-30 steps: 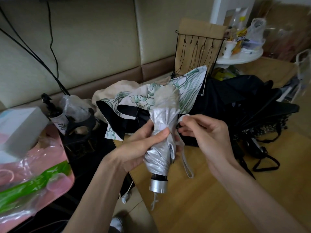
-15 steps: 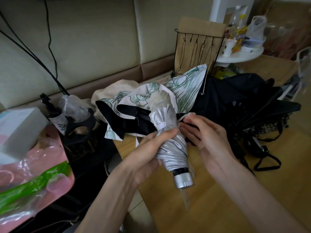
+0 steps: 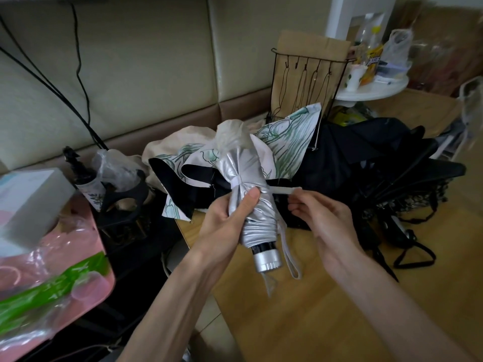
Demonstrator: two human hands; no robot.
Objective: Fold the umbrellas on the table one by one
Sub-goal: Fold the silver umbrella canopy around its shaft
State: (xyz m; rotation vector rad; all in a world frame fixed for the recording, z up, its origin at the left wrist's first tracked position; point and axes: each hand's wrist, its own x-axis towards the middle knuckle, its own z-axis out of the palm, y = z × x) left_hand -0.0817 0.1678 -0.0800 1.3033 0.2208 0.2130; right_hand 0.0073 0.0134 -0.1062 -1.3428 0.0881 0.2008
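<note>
Left hand [image 3: 224, 218] grasps silver umbrella [image 3: 248, 202], keeping folds tight | right hand [image 3: 321, 212] pinches strap [image 3: 285, 190], pulling it taut to fasten.

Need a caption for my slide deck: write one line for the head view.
Left hand grips a rolled silver umbrella over the wooden table while the right hand pinches its white closure strap.

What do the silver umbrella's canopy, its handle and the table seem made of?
Silver umbrella canopy: thin coated fabric, probably, glossy metallic sheen with fine creases. Handle: silver-finished plastic or metal, ribbed end; cannot tell which. Table: wood or wood-look laminate, visible grain, smooth satin surface.
</note>
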